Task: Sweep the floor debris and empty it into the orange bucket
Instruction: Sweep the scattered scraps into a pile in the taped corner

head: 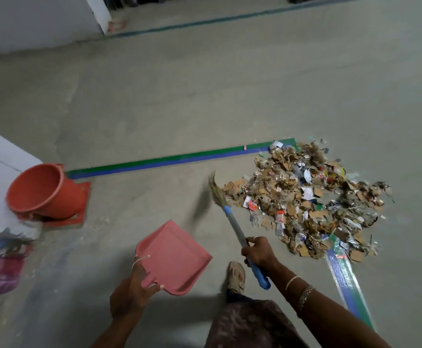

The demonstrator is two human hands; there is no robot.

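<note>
Left hand (132, 292) grips empty dustpan (174, 254), right hand (257, 251) broom (235, 227) — debris (305, 197) heaped on floor (204, 96) — orange bucket (71, 199) apart.

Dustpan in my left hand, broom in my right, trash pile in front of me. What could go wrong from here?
The loose pile of cardboard and paper scraps spreads wider than the pink plastic dustpan, so one scoop would likely overflow. The orange plastic bucket stands well apart from the pile, on the far left; light scraps may drop during the carry.
</note>
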